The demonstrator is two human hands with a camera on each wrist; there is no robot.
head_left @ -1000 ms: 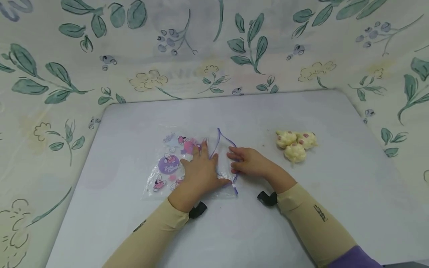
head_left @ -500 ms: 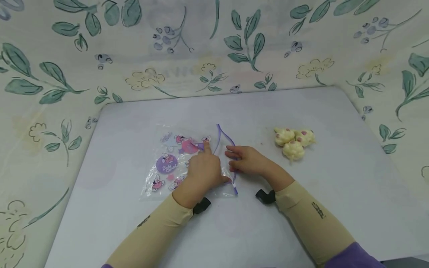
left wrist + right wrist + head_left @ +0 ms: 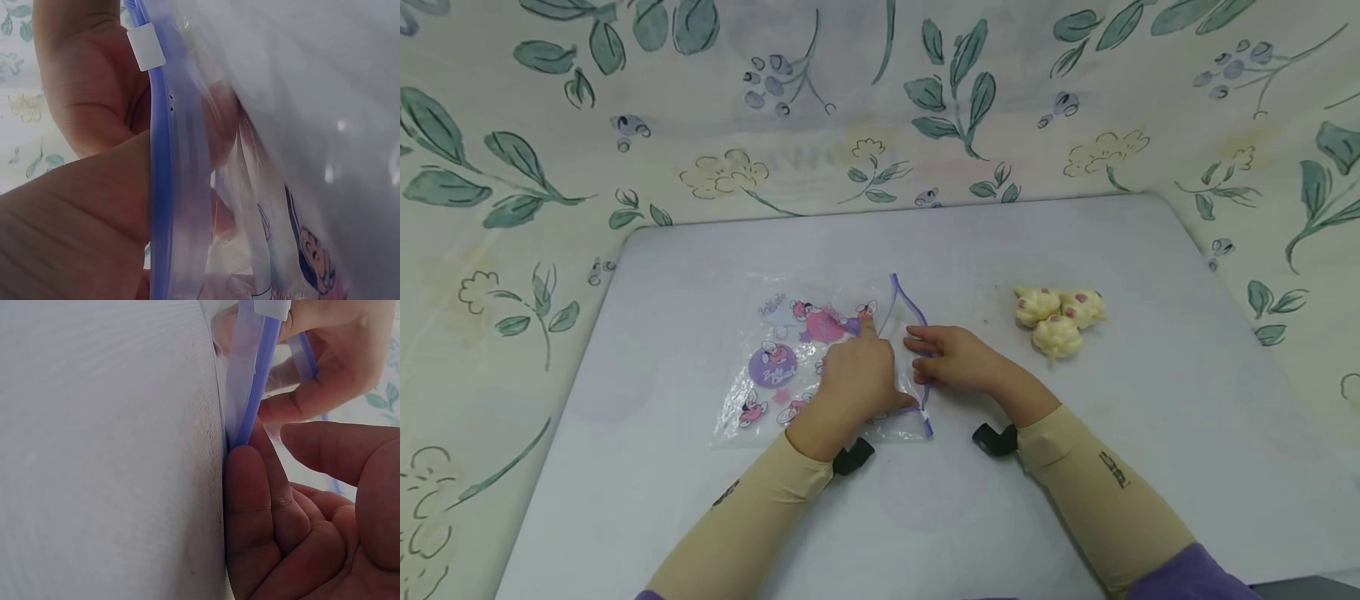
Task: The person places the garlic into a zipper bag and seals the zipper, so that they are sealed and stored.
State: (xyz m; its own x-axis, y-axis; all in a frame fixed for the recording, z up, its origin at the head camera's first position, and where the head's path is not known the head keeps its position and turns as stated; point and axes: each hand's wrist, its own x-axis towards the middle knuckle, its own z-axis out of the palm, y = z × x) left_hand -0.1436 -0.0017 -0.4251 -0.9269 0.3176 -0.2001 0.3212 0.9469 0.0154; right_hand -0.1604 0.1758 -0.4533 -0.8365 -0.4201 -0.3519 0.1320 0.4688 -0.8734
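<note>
A clear zip bag [image 3: 772,364] with pink and purple cartoon prints lies on the table, its purple-edged mouth parted toward the right. My left hand [image 3: 853,379] lies over the mouth side, index finger extended, other fingers folded. In the left wrist view its thumb [image 3: 219,119] shows through the plastic behind the purple zip strip [image 3: 161,175], holding that lip. My right hand [image 3: 958,358] is at the opposite lip; in the right wrist view its fingertips [image 3: 247,465] hold the strip's lower end, with the thumb apart. A white slider [image 3: 147,47] sits on the zip.
Three cream-yellow knobbly lumps [image 3: 1060,321] with reddish spots sit together right of my right hand. The white table [image 3: 1075,500] ends at a leaf-patterned cloth [image 3: 842,125] behind. Black wrist mounts [image 3: 996,440] stick out beneath the sleeves.
My left hand's spread fingers have folded, leaving the index extended. The far corner of the bag's mouth has shifted slightly away from me. My right hand has stayed nearly still.
</note>
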